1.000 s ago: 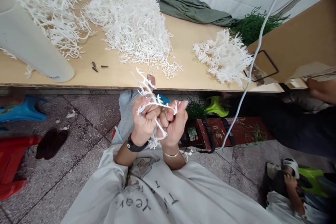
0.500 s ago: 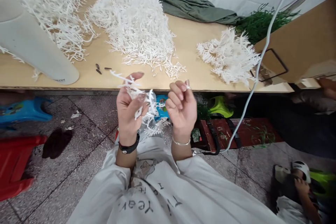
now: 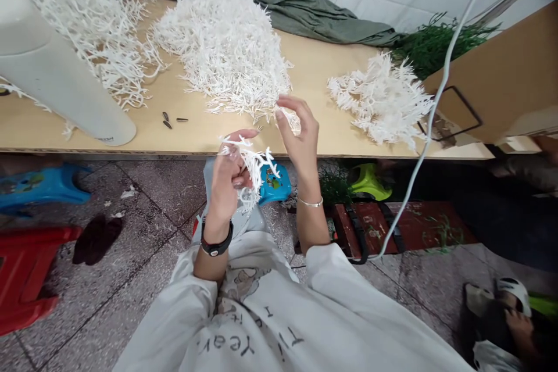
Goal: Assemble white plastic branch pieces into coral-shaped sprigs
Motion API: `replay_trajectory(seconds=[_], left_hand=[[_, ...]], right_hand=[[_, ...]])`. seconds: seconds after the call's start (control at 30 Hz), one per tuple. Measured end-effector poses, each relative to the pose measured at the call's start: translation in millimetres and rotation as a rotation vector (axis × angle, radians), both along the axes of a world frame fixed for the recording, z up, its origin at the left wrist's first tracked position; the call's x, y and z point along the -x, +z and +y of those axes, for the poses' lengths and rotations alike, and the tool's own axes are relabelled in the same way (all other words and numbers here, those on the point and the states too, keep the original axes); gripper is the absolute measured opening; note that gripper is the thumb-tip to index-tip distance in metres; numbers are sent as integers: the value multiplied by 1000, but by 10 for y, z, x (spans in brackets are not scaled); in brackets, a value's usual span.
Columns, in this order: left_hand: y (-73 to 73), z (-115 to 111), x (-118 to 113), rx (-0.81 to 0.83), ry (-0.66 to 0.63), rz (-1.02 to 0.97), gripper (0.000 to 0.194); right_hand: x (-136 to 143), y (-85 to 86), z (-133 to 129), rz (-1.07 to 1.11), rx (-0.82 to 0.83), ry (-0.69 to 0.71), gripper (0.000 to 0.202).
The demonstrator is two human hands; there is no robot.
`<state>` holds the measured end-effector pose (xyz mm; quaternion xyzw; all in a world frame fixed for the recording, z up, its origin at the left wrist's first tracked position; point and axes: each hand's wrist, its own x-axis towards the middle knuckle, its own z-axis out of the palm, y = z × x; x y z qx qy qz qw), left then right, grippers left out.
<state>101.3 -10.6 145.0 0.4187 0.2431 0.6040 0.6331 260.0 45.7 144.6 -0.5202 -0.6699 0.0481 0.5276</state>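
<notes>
My left hand (image 3: 224, 186), with a black wristband, is closed around a bunch of white branched plastic sprigs (image 3: 253, 165) just off the table's front edge. Some sprigs stick out past the fingertips and others hang down beside the palm. My right hand (image 3: 303, 133), wearing a thin bangle, reaches over the table edge. Its thumb and forefinger are apart, at the near fringe of a large heap of small white plastic pieces (image 3: 231, 52). I see nothing held between those fingers.
A looser white sprig pile (image 3: 383, 99) lies right, and longer white strands (image 3: 100, 29) lie left behind a pale bottle (image 3: 65, 81). Dark seeds (image 3: 167, 121) rest on the table. A white cable (image 3: 429, 122) hangs across the right. Below are a blue stool (image 3: 276, 183) and another person's hand (image 3: 518, 325).
My right hand has moved up and forward from beside my left hand to the heap's edge, and its fingers have parted. My left hand has shifted slightly right with the sprigs.
</notes>
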Motion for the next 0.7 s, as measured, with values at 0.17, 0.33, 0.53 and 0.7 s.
replay_trajectory(seconds=[0.17, 0.33, 0.53, 0.7], left_hand=[[-74, 37, -33, -79, -5, 60, 45], [-97, 17, -101, -132, 150, 157, 31], [-130, -3, -126, -207, 126, 257, 34], [-132, -12, -99, -332, 116, 343, 35]], right_hand=[[224, 226, -553, 41, -106, 276, 24], [275, 224, -751, -332, -298, 69, 17], [256, 59, -728, -337, -141, 3, 24], [205, 34, -737, -165, 131, 274, 28]])
